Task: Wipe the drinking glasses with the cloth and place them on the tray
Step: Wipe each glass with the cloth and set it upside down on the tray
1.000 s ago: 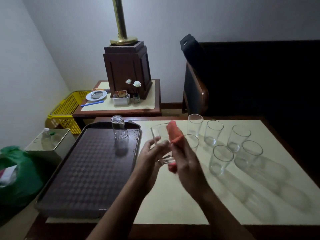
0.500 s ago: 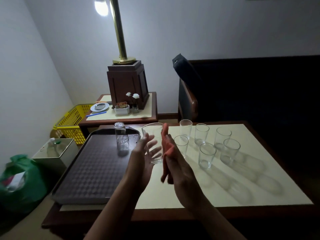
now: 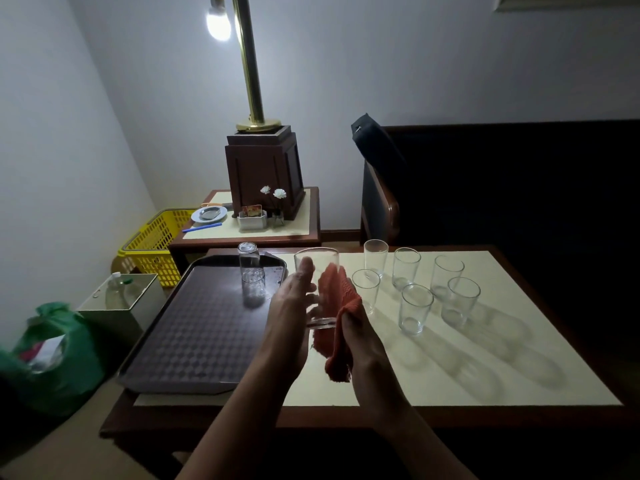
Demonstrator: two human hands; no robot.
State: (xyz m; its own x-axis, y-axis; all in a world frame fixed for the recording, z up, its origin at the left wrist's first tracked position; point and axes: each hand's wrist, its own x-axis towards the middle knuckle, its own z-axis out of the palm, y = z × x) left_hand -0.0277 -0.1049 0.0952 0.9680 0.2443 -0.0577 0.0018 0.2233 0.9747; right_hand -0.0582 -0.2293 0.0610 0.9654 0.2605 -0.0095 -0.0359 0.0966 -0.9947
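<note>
Head view | left hand (image 3: 294,306) gripping glass (image 3: 317,285) upright for wiping | right hand (image 3: 360,337) pressing cloth (image 3: 337,306) against it

A dim lodging or sitting room: a brass floor lamp (image 3: 250,64) on a wooden base at twelve o'clock, a side table (image 3: 249,233) with flowers (image 3: 273,192), a dark sofa (image 3: 502,181) at two o'clock, a yellow basket (image 3: 152,244) at ten o'clock.
</note>
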